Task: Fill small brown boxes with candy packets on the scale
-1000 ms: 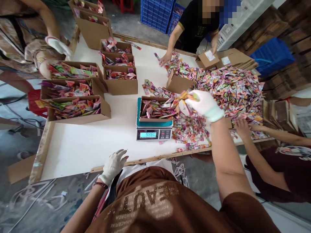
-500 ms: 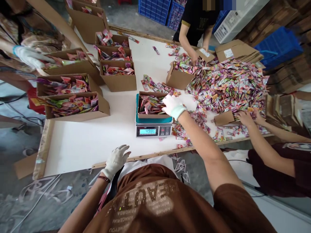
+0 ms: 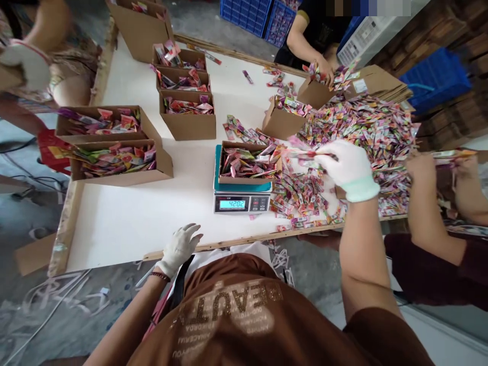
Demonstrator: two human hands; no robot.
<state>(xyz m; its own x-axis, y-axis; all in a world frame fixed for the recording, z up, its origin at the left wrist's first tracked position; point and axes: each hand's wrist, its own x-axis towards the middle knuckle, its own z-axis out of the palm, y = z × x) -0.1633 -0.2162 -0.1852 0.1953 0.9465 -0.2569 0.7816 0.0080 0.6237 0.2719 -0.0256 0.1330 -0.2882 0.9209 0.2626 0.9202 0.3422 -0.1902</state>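
Brown shirt (image 3: 229, 310): nearest, sparkly lettering on front.
Left hand (image 3: 178, 249): white glove, fingers loosely spread, holding nothing, over the table's near edge.
Scale (image 3: 242, 203): on the white table (image 3: 114, 223), display lit, decimal point hard to read.
Weighed carton (image 3: 247, 180): open, upright on the scale, full of small colorful packets.
Right hand (image 3: 348, 170): white glove, fingers closed on a few pinched packets (image 3: 303, 154), just right of the weighed carton; packets blurred, count can't tell.
Loose packets (image 3: 301, 195): spread right of the scale, some near the table edge.
Right co-worker's hand (image 3: 419, 165): bare, at the heap's right side, with packets.
Left cartons (image 3: 125, 176): two, filled, side by side.
Big heap (image 3: 366, 127): packets piled over the table's right part.
Middle cartons (image 3: 190, 127): three in a row, filled.
Heap-side carton (image 3: 284, 124): open, packets inside.
Left co-worker's hand (image 3: 32, 63): gloved, blurred.
Far co-worker's hand (image 3: 324, 68): bare, over another carton (image 3: 314, 95).
Blue crates (image 3: 244, 18): on the floor past the table.
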